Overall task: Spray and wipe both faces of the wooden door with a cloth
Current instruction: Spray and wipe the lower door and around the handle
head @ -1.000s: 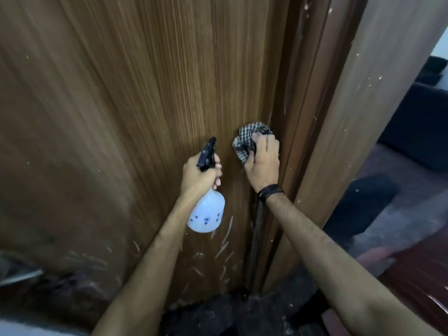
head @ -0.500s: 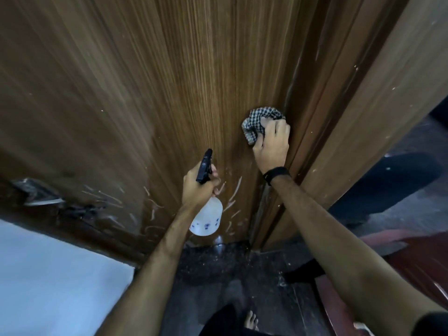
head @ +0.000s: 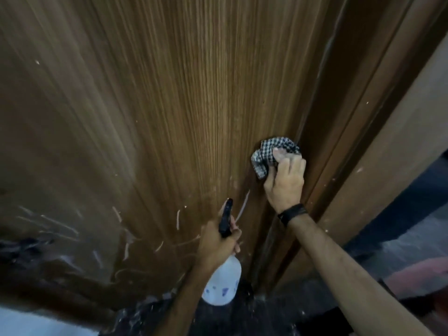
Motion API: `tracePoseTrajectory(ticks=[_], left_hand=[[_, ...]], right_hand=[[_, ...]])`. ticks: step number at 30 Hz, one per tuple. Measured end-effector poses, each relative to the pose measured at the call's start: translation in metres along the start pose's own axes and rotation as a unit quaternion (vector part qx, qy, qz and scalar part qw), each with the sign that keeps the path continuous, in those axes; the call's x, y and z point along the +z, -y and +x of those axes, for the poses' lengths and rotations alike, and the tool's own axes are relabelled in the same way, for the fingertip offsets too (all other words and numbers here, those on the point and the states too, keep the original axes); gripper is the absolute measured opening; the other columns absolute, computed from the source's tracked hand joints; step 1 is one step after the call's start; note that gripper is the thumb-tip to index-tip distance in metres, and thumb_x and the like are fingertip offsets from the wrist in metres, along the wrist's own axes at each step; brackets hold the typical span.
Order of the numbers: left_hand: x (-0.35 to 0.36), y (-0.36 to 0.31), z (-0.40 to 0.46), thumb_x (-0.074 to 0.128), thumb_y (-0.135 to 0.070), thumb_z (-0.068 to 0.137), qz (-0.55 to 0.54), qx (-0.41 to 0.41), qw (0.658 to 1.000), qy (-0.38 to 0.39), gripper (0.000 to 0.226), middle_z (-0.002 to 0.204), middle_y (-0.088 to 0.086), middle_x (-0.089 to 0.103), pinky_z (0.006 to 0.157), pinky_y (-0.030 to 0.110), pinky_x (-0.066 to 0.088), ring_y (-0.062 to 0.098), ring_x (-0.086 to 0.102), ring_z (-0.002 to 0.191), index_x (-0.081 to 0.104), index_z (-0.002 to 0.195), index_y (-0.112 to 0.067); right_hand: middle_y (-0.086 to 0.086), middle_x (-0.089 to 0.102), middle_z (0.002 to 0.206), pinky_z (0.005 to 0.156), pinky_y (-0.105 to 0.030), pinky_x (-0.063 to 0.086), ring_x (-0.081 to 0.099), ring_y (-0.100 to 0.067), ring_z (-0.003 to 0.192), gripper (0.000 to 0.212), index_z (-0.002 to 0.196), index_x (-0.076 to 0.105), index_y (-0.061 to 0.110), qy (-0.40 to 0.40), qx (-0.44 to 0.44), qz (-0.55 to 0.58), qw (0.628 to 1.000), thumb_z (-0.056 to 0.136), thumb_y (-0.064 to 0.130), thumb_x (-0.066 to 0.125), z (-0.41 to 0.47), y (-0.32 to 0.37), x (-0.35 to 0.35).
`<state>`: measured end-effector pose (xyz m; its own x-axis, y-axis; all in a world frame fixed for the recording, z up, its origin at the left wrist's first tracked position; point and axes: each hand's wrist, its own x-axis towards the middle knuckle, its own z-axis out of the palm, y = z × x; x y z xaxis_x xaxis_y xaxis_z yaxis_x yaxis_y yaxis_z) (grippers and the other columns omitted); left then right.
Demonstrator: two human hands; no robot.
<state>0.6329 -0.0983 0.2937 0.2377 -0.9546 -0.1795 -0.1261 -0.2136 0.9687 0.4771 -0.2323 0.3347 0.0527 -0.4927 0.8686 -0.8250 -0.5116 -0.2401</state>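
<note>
The wooden door (head: pixel 169 112) fills most of the view, its grain running upward and its lower part marked with pale scratches. My right hand (head: pixel 286 183) presses a crumpled black-and-white checked cloth (head: pixel 269 151) against the door face close to its right edge, fingers curled round the cloth. Lower down, my left hand (head: pixel 215 246) grips the neck of a white spray bottle (head: pixel 221 284) with a black trigger head (head: pixel 226 218), held just off the door near its bottom.
The brown door frame (head: pixel 378 146) stands right of the door edge. Dark speckled floor (head: pixel 266 316) lies below. A pale surface (head: pixel 31 322) shows at the bottom left and a reddish object (head: pixel 419 275) at the lower right.
The view has tilted down toward the door's bottom. My right hand with the cloth stays high near the door's right edge while my left hand and bottle sit lower beside the scratches.
</note>
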Motion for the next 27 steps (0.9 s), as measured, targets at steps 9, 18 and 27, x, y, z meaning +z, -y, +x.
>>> tracePoseTrajectory(ticks=[9, 18, 27], left_hand=[[0.027, 0.065, 0.055, 0.063, 0.003, 0.091, 0.011, 0.118, 0.992, 0.037, 0.016, 0.067, 0.011, 0.065, 0.051, 0.035, 0.049, 0.031, 0.063, 0.052, 0.064, 0.103, -0.008], [0.034, 0.125, 0.085, 0.058, 0.006, 0.091, 0.002, 0.251, 0.968, 0.021, 0.017, 0.056, 0.012, 0.057, 0.046, 0.03, 0.044, 0.028, 0.057, 0.048, 0.058, 0.079, -0.007], [0.036, 0.123, 0.078, 0.058, 0.01, 0.086, 0.036, 0.256, 0.965, -0.053, 0.019, 0.051, 0.005, 0.056, 0.043, 0.029, 0.043, 0.026, 0.059, 0.045, 0.059, 0.078, -0.007]], right_hand=[[-0.017, 0.057, 0.114, 0.103, -0.035, 0.035, 0.052, -0.03, 0.104, 0.05, 0.134, 0.05, 0.003, -0.166, -0.071, 0.007, 0.984, 0.086, -0.01, 0.055, -0.049, -0.025, 0.063], [-0.012, 0.052, 0.122, 0.102, -0.038, 0.035, 0.048, -0.03, 0.106, 0.067, 0.146, 0.043, 0.009, -0.204, -0.093, 0.023, 0.974, 0.083, -0.004, 0.06, -0.099, -0.045, 0.107], [-0.015, 0.053, 0.127, 0.093, -0.042, 0.041, 0.048, -0.032, 0.101, 0.046, 0.143, 0.047, 0.006, -0.198, -0.124, -0.004, 0.972, 0.099, 0.016, 0.049, -0.099, -0.034, 0.105]])
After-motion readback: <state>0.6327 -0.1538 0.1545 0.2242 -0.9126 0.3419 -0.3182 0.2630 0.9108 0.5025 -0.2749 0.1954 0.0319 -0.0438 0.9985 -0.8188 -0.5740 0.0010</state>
